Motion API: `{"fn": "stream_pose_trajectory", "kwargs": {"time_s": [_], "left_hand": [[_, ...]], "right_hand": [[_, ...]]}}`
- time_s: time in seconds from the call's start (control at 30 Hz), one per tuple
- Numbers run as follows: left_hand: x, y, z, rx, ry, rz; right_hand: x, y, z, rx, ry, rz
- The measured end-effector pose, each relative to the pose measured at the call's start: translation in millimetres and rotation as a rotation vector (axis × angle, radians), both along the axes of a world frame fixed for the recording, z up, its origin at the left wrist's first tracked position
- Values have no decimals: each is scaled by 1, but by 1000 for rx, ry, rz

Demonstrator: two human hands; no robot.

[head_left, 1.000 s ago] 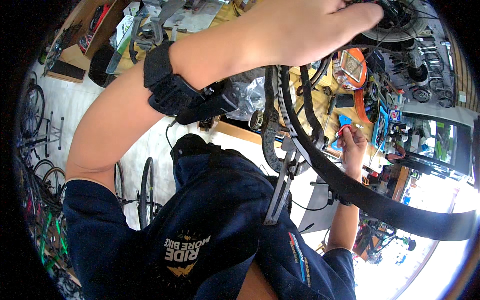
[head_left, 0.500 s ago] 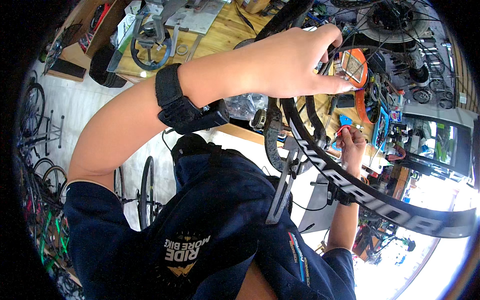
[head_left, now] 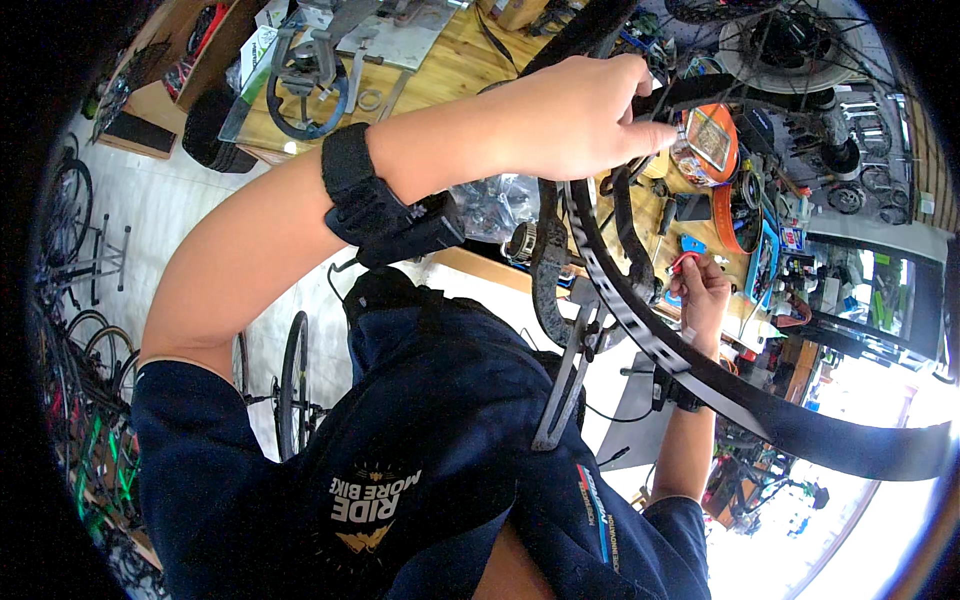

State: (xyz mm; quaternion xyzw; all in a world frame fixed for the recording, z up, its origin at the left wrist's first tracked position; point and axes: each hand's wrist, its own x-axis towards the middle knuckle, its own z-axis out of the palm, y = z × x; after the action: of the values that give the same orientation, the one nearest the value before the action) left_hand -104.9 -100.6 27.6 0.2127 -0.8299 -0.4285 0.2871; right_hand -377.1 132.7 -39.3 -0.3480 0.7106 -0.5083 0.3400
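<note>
Black bicycle-wheel rim (head_left: 850, 437) sits in a dark metal stand (head_left: 548, 275), crossing before our right forearm (head_left: 688, 450). Our right hand's (head_left: 706, 290) fingers clamp a small red tool (head_left: 684, 261); left hand's (head_left: 600, 118) thumb and forefinger apart. Round orange tub (head_left: 724, 130) on yellowish wooden counter (head_left: 445, 95); bicycles (head_left: 292, 385) on whitish floor (head_left: 265, 230).

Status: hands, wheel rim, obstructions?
Left hand over wheel rim, contact unclear. Right hand pinching small red item. Left hand hides part of wheel rim from camera.
</note>
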Motion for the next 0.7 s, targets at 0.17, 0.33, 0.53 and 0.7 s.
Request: {"fn": "stream_pose_trajectory", "kwargs": {"time_s": [0.17, 0.33, 0.53, 0.7], "left_hand": [[-5, -6, -1, 129, -54, -60], [-15, -17, -21, 206, 66, -147], [-21, -35, -27, 198, 12, -273], [-11, -22, -4, 96, 29, -311]], "right_hand": [[-2, 3, 1, 3, -12, -9], [-2, 6, -2, -7, -35, -29], [-1, 9, -3, 30, 36, -58], [-7, 12, -5, 32, -30, -49]]}}
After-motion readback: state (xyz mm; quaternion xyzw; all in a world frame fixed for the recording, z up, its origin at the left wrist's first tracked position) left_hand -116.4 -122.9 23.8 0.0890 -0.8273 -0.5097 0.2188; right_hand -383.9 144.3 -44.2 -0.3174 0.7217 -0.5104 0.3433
